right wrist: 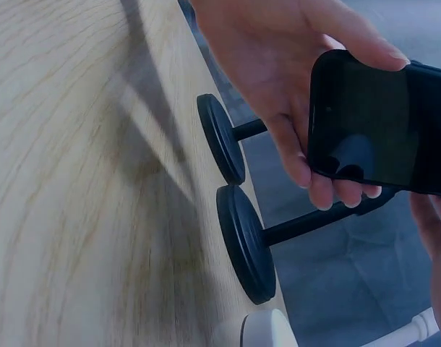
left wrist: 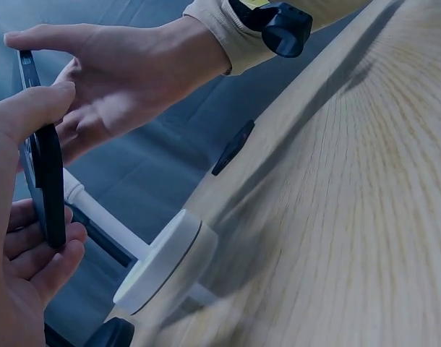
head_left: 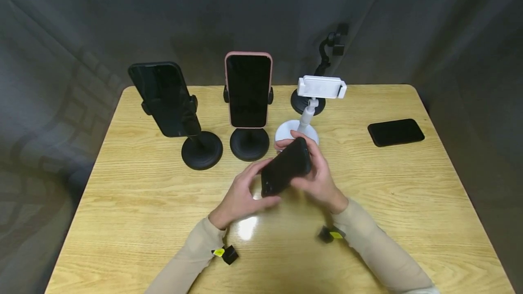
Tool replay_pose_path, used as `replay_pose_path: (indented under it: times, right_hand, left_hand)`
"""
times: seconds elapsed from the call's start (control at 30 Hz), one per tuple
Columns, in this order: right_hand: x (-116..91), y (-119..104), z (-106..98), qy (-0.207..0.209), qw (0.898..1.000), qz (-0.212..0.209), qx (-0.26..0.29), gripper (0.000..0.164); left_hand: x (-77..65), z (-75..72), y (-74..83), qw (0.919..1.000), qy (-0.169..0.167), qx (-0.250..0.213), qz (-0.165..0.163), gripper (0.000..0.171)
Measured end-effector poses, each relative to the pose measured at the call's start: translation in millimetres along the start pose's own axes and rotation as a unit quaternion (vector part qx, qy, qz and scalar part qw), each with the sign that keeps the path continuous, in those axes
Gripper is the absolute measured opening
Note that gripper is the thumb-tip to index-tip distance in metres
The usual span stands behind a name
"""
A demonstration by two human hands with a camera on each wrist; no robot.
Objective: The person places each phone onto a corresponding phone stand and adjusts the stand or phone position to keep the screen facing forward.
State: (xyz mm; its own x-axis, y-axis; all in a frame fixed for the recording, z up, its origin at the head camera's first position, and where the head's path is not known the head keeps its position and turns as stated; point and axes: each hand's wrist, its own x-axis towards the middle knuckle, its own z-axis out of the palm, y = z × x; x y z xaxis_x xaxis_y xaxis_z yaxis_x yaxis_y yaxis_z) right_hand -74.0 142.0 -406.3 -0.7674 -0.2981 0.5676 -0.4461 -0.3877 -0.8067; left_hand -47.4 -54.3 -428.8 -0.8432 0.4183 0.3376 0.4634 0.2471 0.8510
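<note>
Both hands hold a black smartphone (head_left: 286, 167) up off the table, tilted, in front of the white phone stand (head_left: 308, 115). At its lower left end is the left hand (head_left: 241, 196), its thumb along one edge and fingers along the other. The right hand (head_left: 318, 176) grips the upper right end between thumb and fingers. In the right wrist view the dark glossy face of the smartphone (right wrist: 372, 123) shows, with the left hand (right wrist: 264, 65) round one end. Seen nearly edge-on in the left wrist view, the smartphone (left wrist: 48, 173) lies between left thumb and fingertips.
Two black stands hold phones: a dark phone (head_left: 163, 99) tilted at left and a pink-framed phone (head_left: 248, 90) upright. Behind the white stand is a black stand (head_left: 323, 58) with a bent neck. Another black phone (head_left: 395, 132) lies flat at the right of the wooden table (head_left: 143, 221).
</note>
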Motion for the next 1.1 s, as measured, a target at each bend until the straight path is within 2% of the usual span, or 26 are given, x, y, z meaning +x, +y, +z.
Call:
replay_pose_path:
  times: [0.1,0.23,0.47,0.63,0.73,0.87,1.0,1.1]
  right_hand:
    - [1.1,0.2,0.6,0.000,1.000,0.003,0.006,0.089]
    - [1.8,2.3,1.8,0.007,1.000,0.000,0.018,0.085]
    - [2.2,9.0,1.8,0.054,0.997,-0.022,0.050,0.073]
    - [2.7,10.0,2.4,0.068,0.995,-0.041,0.062,0.069]
    - [3.2,9.7,3.4,0.070,0.994,-0.047,0.065,0.067]
    - [4.1,10.2,5.2,0.069,0.994,-0.053,0.069,0.066]
    - [2.9,13.9,5.5,0.073,0.993,-0.050,0.072,0.067]
    - [-0.9,20.8,3.3,0.076,0.993,-0.044,0.073,0.071]
  left_hand:
    - [1.5,-5.0,9.8,1.0000,-0.005,0.007,-0.005,0.078]
    - [1.7,-5.6,10.5,0.9999,-0.004,0.015,0.005,0.076]
    - [-0.7,12.7,-20.0,0.9970,0.037,0.022,0.064,0.081]
    - [1.2,19.1,-24.7,0.9901,0.068,0.053,0.111,0.079]
    - [3.2,20.1,-23.6,0.9797,0.093,0.089,0.153,0.072]
    - [5.1,19.9,-21.6,0.9607,0.129,0.121,0.214,0.059]
    - [7.8,21.2,-21.8,0.9384,0.168,0.151,0.262,0.048]
    - [10.5,22.8,-22.6,0.9186,0.206,0.172,0.290,0.039]
